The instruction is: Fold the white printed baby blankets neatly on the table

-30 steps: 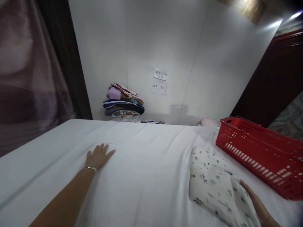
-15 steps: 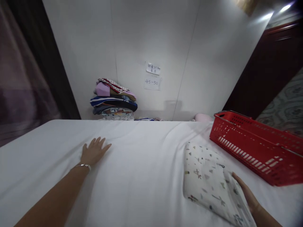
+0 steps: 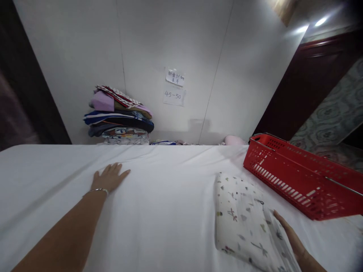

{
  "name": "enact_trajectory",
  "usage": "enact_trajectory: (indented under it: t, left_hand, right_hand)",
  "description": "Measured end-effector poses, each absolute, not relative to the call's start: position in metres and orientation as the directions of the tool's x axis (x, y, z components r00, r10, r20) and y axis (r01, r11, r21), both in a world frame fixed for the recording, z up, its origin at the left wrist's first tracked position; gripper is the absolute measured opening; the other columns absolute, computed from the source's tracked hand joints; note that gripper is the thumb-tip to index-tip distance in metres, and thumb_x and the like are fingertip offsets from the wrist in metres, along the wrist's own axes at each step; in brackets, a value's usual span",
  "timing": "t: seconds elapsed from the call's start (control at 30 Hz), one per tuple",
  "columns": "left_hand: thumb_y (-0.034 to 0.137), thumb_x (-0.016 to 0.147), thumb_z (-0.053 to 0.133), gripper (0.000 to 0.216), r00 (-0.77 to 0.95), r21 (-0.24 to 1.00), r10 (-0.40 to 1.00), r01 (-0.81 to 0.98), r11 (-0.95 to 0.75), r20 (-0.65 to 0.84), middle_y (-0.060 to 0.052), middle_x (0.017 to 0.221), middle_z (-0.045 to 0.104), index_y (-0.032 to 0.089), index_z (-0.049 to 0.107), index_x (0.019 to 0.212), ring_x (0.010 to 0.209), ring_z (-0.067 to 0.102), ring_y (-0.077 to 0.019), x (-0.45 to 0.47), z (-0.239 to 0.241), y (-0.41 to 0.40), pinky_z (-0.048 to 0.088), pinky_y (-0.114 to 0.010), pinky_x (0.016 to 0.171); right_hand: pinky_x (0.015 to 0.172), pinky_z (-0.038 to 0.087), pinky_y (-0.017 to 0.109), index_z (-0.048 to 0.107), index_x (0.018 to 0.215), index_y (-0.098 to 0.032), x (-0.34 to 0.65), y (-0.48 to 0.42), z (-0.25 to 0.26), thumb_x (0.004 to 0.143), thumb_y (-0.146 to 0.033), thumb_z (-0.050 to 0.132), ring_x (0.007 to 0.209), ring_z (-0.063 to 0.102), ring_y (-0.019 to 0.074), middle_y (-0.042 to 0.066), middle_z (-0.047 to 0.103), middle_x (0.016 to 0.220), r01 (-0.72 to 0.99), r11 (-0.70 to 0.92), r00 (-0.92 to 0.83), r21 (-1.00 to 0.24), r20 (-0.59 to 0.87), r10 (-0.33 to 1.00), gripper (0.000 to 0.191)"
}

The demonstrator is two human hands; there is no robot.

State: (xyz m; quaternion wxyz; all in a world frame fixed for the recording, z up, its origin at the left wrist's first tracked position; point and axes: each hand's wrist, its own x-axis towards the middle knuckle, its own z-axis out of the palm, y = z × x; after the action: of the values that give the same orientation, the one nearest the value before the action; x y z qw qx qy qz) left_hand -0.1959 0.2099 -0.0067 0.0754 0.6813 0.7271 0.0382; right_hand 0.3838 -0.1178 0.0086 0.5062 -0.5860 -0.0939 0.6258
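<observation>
My left hand (image 3: 109, 178) lies palm down on a white sheet (image 3: 159, 211), its fingers spread and nothing in them. A bracelet circles that wrist. On the right, a folded white cloth (image 3: 241, 223) with small printed trees and leaves rests on the sheet. My right hand (image 3: 292, 236) grips the cloth's right edge. One digit shows along that edge; the other fingers are hidden by the cloth.
A red plastic basket (image 3: 300, 177) with metal handles stands at the right, just beyond the cloth. Folded fabrics (image 3: 120, 117) are piled against the back wall at left. Two paper notes (image 3: 173, 87) are stuck on the wall. A pink item (image 3: 235, 140) shows behind the far edge.
The view has turned slightly right, so the wall, pile and basket appear farther left. My left hand stays flat on the sheet, and my right hand stays at the cloth's edge.
</observation>
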Motion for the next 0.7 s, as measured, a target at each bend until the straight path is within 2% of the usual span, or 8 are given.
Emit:
enact_trajectory:
  t: [0.13, 0.2, 0.3, 0.37, 0.5, 0.6, 0.7]
  left_hand:
    - [0.057, 0.087, 0.023, 0.073, -0.057, 0.134, 0.993, 0.988, 0.070, -0.100, -0.008, 0.156, 0.012, 0.014, 0.024, 0.146, 0.143, 0.009, -0.0290, -0.190, 0.005, 0.200, 0.010, -0.057, 0.113]
    - [0.055, 0.090, 0.021, 0.071, -0.043, 0.126, 0.998, 0.991, 0.048, -0.043, -0.010, 0.156, 0.014, 0.012, 0.025, 0.145, 0.143, 0.010, -0.0292, -0.182, 0.006, 0.191, 0.011, -0.057, 0.112]
    - [0.052, 0.092, 0.020, 0.065, 0.080, 0.093, 0.996, 0.992, -0.083, 0.041, -0.008, 0.156, 0.015, 0.015, 0.027, 0.145, 0.143, 0.010, -0.0268, -0.167, 0.002, 0.177, 0.010, -0.056, 0.112]
    - [0.053, 0.091, 0.021, 0.065, 0.141, 0.084, 0.990, 0.986, -0.141, 0.008, -0.006, 0.156, 0.015, 0.018, 0.026, 0.145, 0.143, 0.010, -0.0254, -0.160, -0.001, 0.171, 0.009, -0.056, 0.113]
    - [0.059, 0.088, 0.021, 0.071, 0.083, 0.100, 0.991, 0.992, -0.072, -0.108, -0.004, 0.156, 0.012, 0.020, 0.022, 0.147, 0.144, 0.008, -0.0255, -0.154, 0.003, 0.172, 0.010, -0.057, 0.113]
    - [0.057, 0.087, 0.024, 0.071, 0.059, 0.095, 0.990, 0.994, -0.047, -0.127, -0.007, 0.156, 0.013, 0.018, 0.026, 0.146, 0.143, 0.010, -0.0270, -0.145, 0.012, 0.168, 0.013, -0.057, 0.113]
    - [0.055, 0.088, 0.028, 0.068, 0.152, 0.083, 0.986, 0.986, -0.146, -0.071, -0.009, 0.155, 0.017, 0.017, 0.031, 0.144, 0.143, 0.013, -0.0271, -0.121, 0.012, 0.142, 0.014, -0.055, 0.113]
  right_hand:
    - [0.090, 0.051, 0.042, 0.077, 0.082, -0.025, 0.396, -0.117, -0.008, 0.078, -0.052, 0.057, 0.098, 0.065, 0.0314, 0.011, 0.074, 0.091, -0.633, -0.427, 0.138, -0.646, -0.636, 0.759, 0.034]
    - [0.091, 0.051, 0.042, 0.077, 0.083, -0.026, 0.399, -0.117, -0.010, 0.079, -0.052, 0.057, 0.097, 0.065, 0.0310, 0.010, 0.074, 0.091, -0.650, -0.423, 0.111, -0.631, -0.629, 0.769, 0.033]
    - [0.093, 0.050, 0.043, 0.076, 0.083, -0.027, 0.400, -0.115, -0.006, 0.078, -0.056, 0.052, 0.100, 0.064, 0.0311, 0.011, 0.073, 0.091, -0.667, -0.457, 0.053, -0.588, -0.650, 0.758, 0.038]
    - [0.094, 0.049, 0.044, 0.075, 0.084, -0.030, 0.399, -0.114, -0.001, 0.078, -0.059, 0.048, 0.100, 0.064, 0.0312, 0.011, 0.074, 0.089, -0.684, -0.472, 0.027, -0.556, -0.665, 0.746, 0.040]
    - [0.096, 0.048, 0.042, 0.073, 0.090, -0.036, 0.396, -0.111, 0.006, 0.075, -0.061, 0.047, 0.100, 0.064, 0.0324, 0.011, 0.073, 0.082, -0.719, -0.481, -0.004, -0.502, -0.688, 0.725, 0.039]
    - [0.094, 0.050, 0.040, 0.072, 0.094, -0.036, 0.394, -0.111, 0.008, 0.074, -0.057, 0.050, 0.097, 0.065, 0.0332, 0.013, 0.073, 0.081, -0.712, -0.473, 0.019, -0.519, -0.688, 0.725, 0.036]
    - [0.091, 0.052, 0.040, 0.071, 0.095, -0.034, 0.392, -0.111, 0.009, 0.076, -0.047, 0.053, 0.086, 0.068, 0.0322, 0.013, 0.073, 0.077, -0.690, -0.461, 0.058, -0.558, -0.678, 0.733, 0.030]
